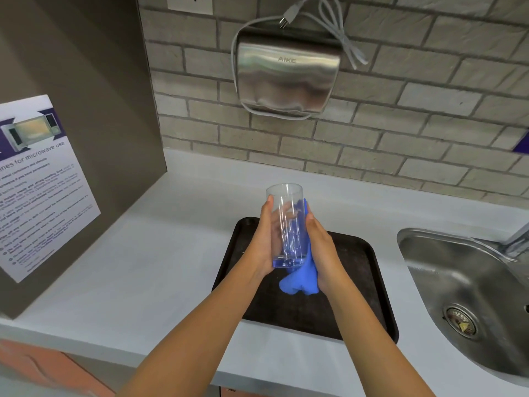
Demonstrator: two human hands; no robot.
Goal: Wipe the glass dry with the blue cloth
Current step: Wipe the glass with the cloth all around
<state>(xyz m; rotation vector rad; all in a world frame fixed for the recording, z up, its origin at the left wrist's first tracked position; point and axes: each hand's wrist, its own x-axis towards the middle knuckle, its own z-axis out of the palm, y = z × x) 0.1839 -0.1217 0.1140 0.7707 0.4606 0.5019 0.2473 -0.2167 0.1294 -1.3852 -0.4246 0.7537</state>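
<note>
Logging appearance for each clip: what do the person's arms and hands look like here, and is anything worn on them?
Both forearms are bare up to the frame's lower edge: no sleeves visible. The left hand and right hand wear no gloves, and no rings, watch or bracelets show.

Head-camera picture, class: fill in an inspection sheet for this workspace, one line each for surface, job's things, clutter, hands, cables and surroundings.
Surface: pale countertop with a dark tray lying on it.
Job's things: clear glass held upright above the tray; blue cloth pressed to its right side, tail hanging below.
Clutter: nothing seen.
Hands: left hand grips the glass; right hand holds the cloth against it.
Cables: grey cord, unplugged, looped around and draped over the hand dryer.
Surroundings: brick wall, steel sink to the right, microwave notice to the left, wall socket above.
</note>
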